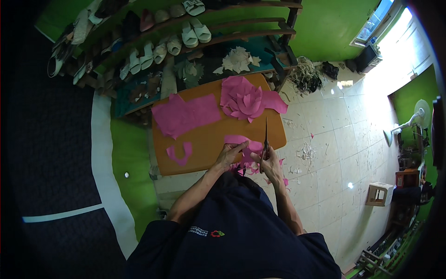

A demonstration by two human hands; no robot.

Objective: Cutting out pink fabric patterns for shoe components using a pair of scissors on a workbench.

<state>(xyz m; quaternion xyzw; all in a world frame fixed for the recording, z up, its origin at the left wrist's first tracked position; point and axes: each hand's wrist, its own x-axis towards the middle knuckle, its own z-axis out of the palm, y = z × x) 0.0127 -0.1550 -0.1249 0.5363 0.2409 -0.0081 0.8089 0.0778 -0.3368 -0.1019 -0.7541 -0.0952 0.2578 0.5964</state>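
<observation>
My left hand [227, 155] grips a piece of pink material [236, 139] at the near edge of an orange-brown table [204, 162]. A pair of scissors [265, 139] is in my right hand [272, 168], blades pointing up and away from me, beside that piece. Whether the blades are apart is hard to make out. Beyond my hands, at the far right of the table, lies a stack of cut pink pieces [244, 98]. To its left rests a larger pink sheet [188, 115], and nearer me a curved pink offcut [180, 154].
Pink scraps [284, 182] and pale trimmings [306, 152] litter the tiled floor [334, 162] to the right. Behind the table stands a shelf [241, 35] with several pairs of sandals [189, 35] and pale cut pieces [238, 60]. A white fan [420, 111] and a stool [379, 194] are farther right.
</observation>
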